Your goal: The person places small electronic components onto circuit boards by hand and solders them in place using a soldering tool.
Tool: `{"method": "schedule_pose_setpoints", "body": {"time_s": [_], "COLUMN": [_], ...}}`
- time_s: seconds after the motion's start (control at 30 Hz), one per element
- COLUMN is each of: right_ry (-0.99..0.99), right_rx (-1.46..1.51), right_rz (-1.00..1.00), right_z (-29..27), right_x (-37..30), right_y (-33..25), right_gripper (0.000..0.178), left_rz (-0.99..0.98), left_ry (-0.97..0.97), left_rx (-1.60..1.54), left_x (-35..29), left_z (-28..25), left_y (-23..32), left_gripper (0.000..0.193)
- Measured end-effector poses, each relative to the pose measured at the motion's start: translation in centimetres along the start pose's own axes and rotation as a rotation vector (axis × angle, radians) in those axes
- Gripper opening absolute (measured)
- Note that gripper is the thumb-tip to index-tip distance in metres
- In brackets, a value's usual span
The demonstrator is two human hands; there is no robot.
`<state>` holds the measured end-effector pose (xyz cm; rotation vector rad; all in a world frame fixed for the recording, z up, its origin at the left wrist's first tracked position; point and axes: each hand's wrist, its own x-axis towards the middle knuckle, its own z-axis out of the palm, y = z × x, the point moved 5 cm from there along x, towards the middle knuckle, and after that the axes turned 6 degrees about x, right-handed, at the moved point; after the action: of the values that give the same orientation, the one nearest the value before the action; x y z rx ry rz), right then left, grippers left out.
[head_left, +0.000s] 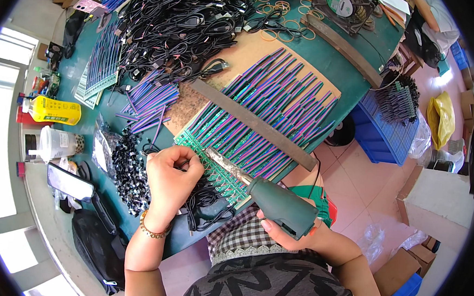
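My right hand [288,235] grips the dark green handle of a soldering iron [282,205]. The iron's pale, worn metal barrel points up and left, over the edge of a row of green circuit boards [219,174]. Beside the tip, my left hand [173,174] is closed in a pinch at the boards' left end; a bit of something black shows at the fingers, too hidden to name. Long, thin purple-and-dark strips [267,101] extend from the boards, with a flat metal bar [254,124] lying across them. Below my left hand lie black cables [206,200].
A big heap of black cables [185,25] covers the far side of the green table. Small black-and-silver connectors [130,168] are piled left of my left hand. A yellow bottle [57,111], a phone [70,182] and a black bag [98,248] stand or lie leftward. A fan [343,8] is far right.
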<state>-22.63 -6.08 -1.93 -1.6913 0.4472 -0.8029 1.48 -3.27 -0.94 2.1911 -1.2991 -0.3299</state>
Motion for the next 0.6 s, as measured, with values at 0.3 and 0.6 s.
{"method": "schedule_pose_setpoints", "body": {"time_s": [0.3, 0.6], "right_ry": [-0.008, -0.037], "right_rx": [0.143, 0.065], "right_rz": [0.085, 0.056], "right_z": [0.15, 0.02], "right_x": [0.25, -0.22], "right_y": [0.28, 0.22], "right_gripper": [0.025, 0.027], "left_rz": [-0.038, -0.096], "left_ry": [-0.064, -0.125], "left_rx": [-0.094, -0.092], "left_x": [0.47, 0.66], "left_z": [0.01, -0.21], "left_y": [-0.06, -0.13], "left_gripper": [0.005, 0.006]}}
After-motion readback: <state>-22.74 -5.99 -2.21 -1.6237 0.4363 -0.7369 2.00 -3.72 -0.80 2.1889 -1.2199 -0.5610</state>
